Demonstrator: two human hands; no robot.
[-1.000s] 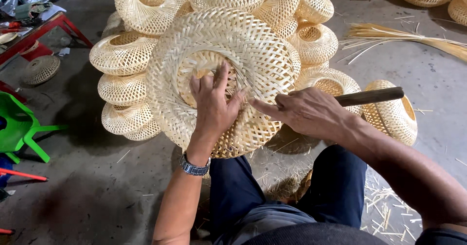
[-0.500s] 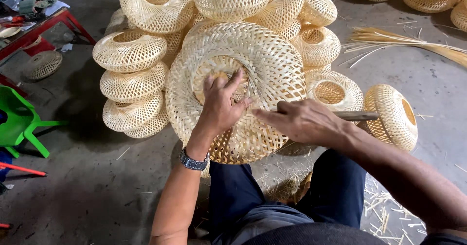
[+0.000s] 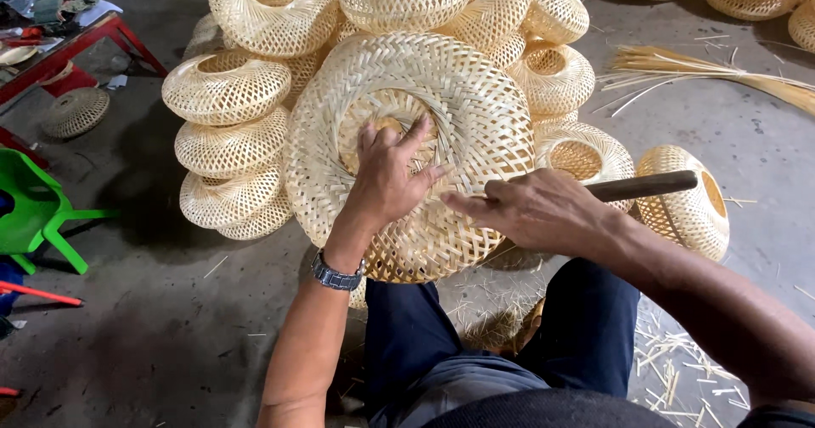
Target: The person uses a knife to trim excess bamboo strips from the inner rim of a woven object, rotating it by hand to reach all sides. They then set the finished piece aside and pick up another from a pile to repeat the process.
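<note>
Centrally, the left hand [image 3: 390,173] presses spread fingers, gripping nothing, on the woven shade [image 3: 407,152]. Toward 3 o'clock, the right hand [image 3: 539,211] is clenched round a dark handle [image 3: 649,185]; its working end is hidden.

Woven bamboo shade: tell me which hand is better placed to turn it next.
Left, probably. The left hand lies spread on the woven bamboo shade with fingers at its centre opening. The right hand is shut on a dark-handled tool.
</note>
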